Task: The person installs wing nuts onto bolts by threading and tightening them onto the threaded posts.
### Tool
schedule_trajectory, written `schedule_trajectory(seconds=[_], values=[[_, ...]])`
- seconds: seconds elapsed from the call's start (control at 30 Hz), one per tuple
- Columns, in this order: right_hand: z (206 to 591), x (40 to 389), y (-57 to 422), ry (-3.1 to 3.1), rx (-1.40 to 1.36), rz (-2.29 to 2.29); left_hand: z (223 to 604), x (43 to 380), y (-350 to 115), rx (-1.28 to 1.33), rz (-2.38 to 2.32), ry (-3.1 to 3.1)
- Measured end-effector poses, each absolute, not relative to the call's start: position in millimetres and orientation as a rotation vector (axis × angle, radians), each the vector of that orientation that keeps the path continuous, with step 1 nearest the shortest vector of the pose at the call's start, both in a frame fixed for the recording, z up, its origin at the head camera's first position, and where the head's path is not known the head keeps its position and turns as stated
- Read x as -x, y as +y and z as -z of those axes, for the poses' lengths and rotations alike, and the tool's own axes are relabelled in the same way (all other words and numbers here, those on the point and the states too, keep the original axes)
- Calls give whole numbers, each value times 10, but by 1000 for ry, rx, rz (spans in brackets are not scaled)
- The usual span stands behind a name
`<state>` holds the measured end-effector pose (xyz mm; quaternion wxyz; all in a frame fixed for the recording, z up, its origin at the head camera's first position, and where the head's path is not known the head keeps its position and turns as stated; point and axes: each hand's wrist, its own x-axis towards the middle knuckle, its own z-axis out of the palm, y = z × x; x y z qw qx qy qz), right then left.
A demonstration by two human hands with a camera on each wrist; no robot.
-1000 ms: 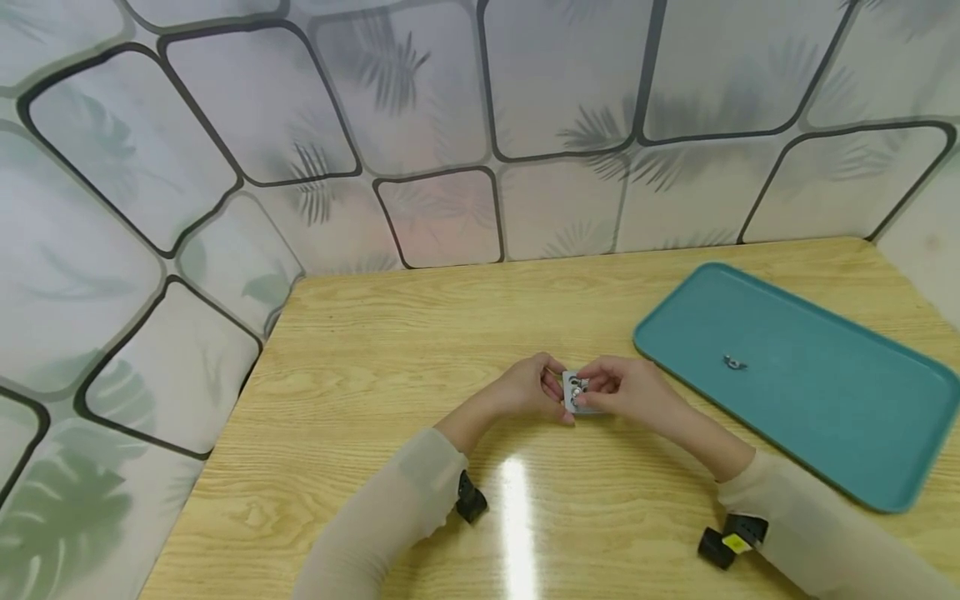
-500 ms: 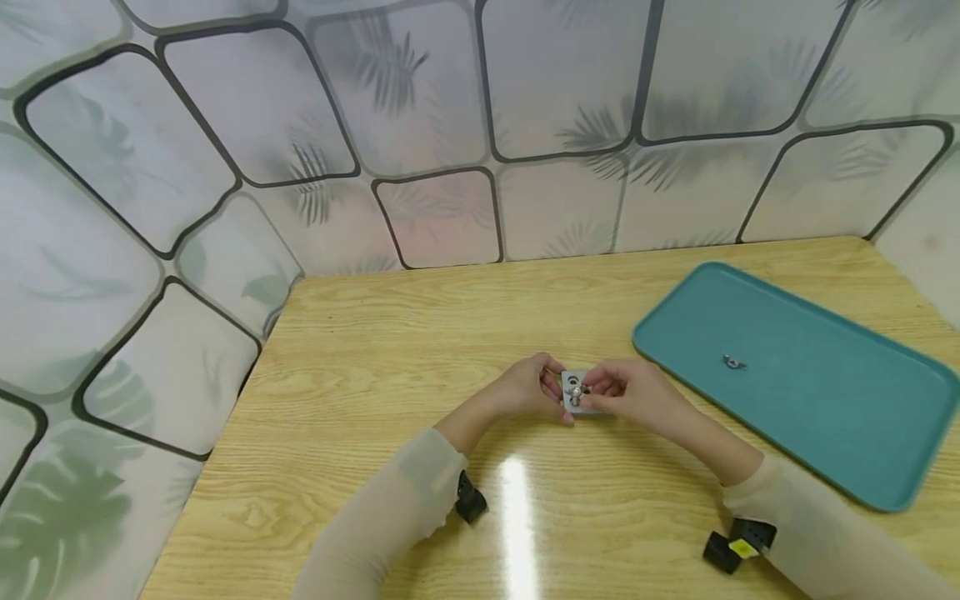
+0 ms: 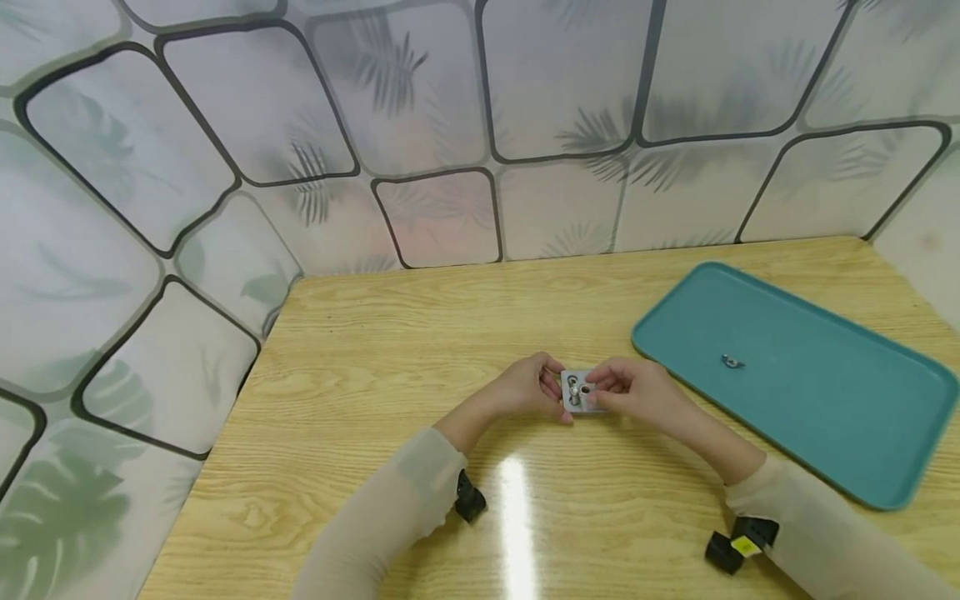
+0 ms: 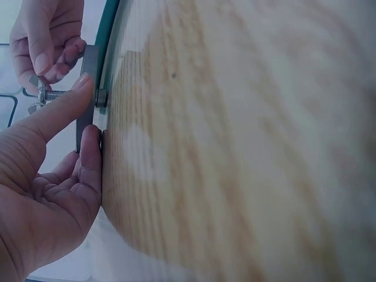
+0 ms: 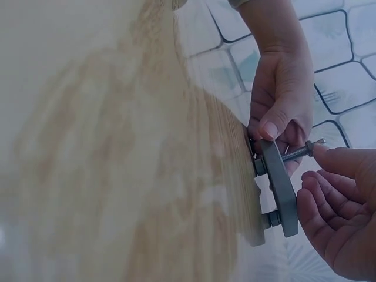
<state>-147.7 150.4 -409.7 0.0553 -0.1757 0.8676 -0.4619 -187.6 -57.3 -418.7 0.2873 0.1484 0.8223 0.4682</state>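
A small grey metal plate (image 3: 570, 405) with holes is held on edge above the table by my left hand (image 3: 528, 387), thumb and fingers gripping its left side. A threaded bolt (image 5: 295, 154) passes through the plate, its head (image 4: 102, 97) on the far side. On the bolt's outer end sits a wing nut (image 4: 41, 93). My right hand (image 3: 633, 390) is at the plate's right side, loosely bent fingers beside the wing nut; in the right wrist view one fingertip overlaps the nut. A second bolt head (image 5: 272, 219) shows under the plate's lower end.
A teal tray (image 3: 817, 417) lies on the right of the wooden table (image 3: 405, 333), with a loose wing nut (image 3: 732, 361) on it. Behind stands a patterned wall (image 3: 435, 217). Black wrist cameras (image 3: 470, 500) are strapped to both forearms.
My right fingers have drawn slightly right, off the wing nut they covered, so more of the plate and its holes shows. The wing nut's angle has turned. My left hand stays still.
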Motion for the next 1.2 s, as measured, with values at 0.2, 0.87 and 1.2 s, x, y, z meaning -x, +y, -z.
schedule_trajectory(seconds=[0.2,0.87,1.2], values=[[4093,1518,1443,2634,572,1373,4177,1880,-583,-408,-1246,2195],[4041,1382,1469,2605,655,1385,4183,1884,-566,-405,-1235,2212],[4056,1458,1438,2660,564,1350,4172,1875,-576,-409,-1230,2200]])
